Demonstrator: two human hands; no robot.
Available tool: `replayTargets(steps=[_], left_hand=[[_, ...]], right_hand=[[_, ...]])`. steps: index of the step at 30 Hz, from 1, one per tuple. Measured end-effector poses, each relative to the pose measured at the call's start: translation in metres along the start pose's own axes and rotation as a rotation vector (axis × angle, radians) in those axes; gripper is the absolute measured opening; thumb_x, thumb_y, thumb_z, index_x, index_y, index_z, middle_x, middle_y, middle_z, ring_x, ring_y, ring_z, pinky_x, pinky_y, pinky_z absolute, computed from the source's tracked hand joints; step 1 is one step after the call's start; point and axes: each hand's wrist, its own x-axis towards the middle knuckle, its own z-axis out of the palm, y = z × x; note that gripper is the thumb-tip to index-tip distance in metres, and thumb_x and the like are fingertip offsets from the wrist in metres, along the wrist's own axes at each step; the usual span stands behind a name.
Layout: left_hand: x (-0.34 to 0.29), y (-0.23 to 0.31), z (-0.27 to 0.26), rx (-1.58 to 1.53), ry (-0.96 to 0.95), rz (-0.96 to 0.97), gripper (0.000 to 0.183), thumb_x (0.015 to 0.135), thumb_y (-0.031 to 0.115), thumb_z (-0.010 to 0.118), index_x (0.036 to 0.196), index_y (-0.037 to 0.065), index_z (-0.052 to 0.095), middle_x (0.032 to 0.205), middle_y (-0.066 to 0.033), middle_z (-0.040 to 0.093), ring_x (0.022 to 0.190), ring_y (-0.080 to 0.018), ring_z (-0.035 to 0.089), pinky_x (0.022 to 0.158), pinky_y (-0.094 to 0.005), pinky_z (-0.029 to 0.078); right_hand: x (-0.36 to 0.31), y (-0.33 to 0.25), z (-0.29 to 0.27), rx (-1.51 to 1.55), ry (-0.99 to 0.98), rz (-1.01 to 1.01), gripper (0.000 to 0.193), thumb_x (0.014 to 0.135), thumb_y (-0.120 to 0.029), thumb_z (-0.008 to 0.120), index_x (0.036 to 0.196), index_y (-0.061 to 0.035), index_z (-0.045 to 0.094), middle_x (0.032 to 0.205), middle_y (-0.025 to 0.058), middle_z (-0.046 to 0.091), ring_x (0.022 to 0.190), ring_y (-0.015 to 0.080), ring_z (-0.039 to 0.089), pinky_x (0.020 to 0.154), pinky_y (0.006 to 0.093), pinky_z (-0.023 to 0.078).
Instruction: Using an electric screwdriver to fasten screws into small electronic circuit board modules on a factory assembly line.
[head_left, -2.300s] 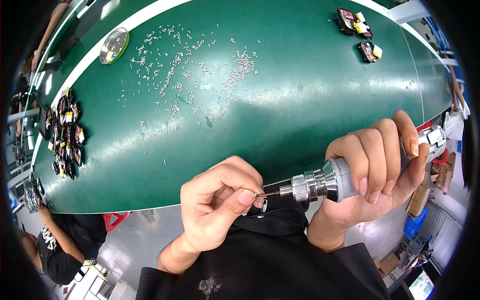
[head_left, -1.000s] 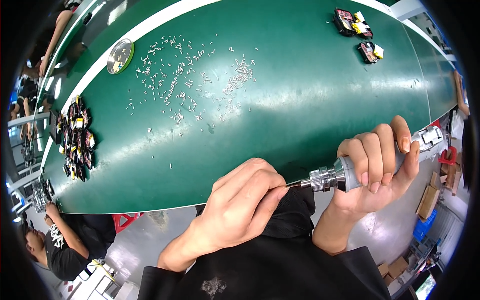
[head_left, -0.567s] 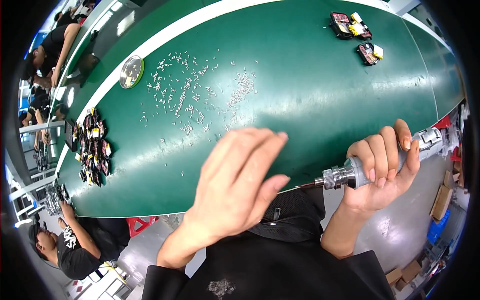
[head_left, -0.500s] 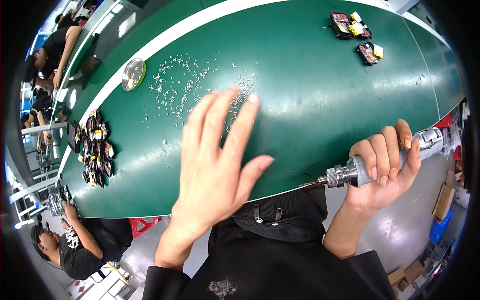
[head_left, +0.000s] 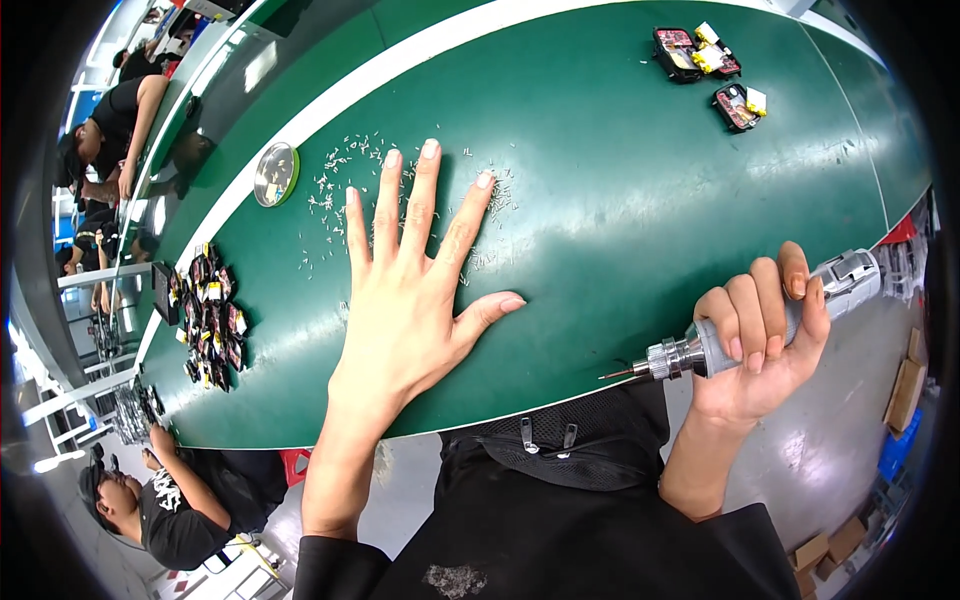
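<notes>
My left hand [head_left: 405, 290] is spread palm down over the green table [head_left: 600, 180], its fingers among many tiny silvery screws [head_left: 500, 195]. Part of the scattered screws lies hidden beneath it. In my right hand [head_left: 765, 325] is a grey electric screwdriver [head_left: 720, 345], held at the table's near edge. The tool is tilted, with its thin bit pointing left. Beyond the screws, at the far left, sits a round shallow dish [head_left: 275, 175] with a green rim and a few small pieces inside.
A heap of small black electronic units [head_left: 212, 320] lies at the left. Several opened black cases [head_left: 735, 105] with yellow-wrapped parts rest at the far right. One co-worker [head_left: 165, 505] sits at the left end of the table; others work beyond it. Cardboard boxes [head_left: 905, 375] stand on the floor at right.
My left hand has moved slightly left and its fingers have spread wider. The right hand keeps hold of the screwdriver in nearly the same place. The view has shifted a little.
</notes>
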Motion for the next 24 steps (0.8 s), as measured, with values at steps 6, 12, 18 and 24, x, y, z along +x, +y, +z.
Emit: replayTargets(steps=[6,12,18,24], left_hand=[[-0.006,-0.020,0.001,0.029,0.058,-0.080,0.080,0.083,0.058,0.053,0.148,0.016,0.033,0.157,-0.0178,0.013,0.144,-0.0393,0.009,0.115,-0.0540,0.005],[0.003,-0.004,-0.006,-0.023,0.030,0.021,0.075,0.083,0.055,0.056,0.146,0.021,0.037,0.157,-0.0152,0.014,0.144,-0.0401,0.010,0.115,-0.0562,0.005],[0.002,-0.013,-0.001,-0.003,0.040,-0.023,0.076,0.085,0.054,0.054,0.148,0.017,0.034,0.157,-0.0158,0.014,0.144,-0.0386,0.010,0.116,-0.0539,0.005],[-0.006,-0.019,0.004,0.054,0.032,-0.070,0.080,0.085,0.056,0.052,0.149,0.013,0.030,0.157,-0.0161,0.014,0.144,-0.0376,0.010,0.116,-0.0539,0.005]], right_hand=[[0.000,0.000,-0.002,0.000,0.006,0.002,0.017,0.099,-0.019,0.046,0.089,-0.0063,0.043,0.055,-0.0015,0.036,0.043,0.0080,0.036,0.047,0.0255,0.036],[-0.002,0.003,-0.003,-0.014,0.053,0.005,0.018,0.099,-0.022,0.044,0.089,-0.0075,0.044,0.053,-0.0024,0.037,0.041,0.0076,0.036,0.046,0.0257,0.036],[-0.003,0.000,-0.005,-0.024,0.112,-0.016,0.019,0.100,-0.024,0.041,0.089,-0.0084,0.045,0.052,-0.0029,0.038,0.039,0.0078,0.036,0.045,0.0262,0.036],[-0.001,-0.001,-0.008,-0.017,0.104,-0.011,0.019,0.100,-0.024,0.041,0.089,-0.0080,0.045,0.052,-0.0026,0.038,0.038,0.0081,0.036,0.045,0.0265,0.036]])
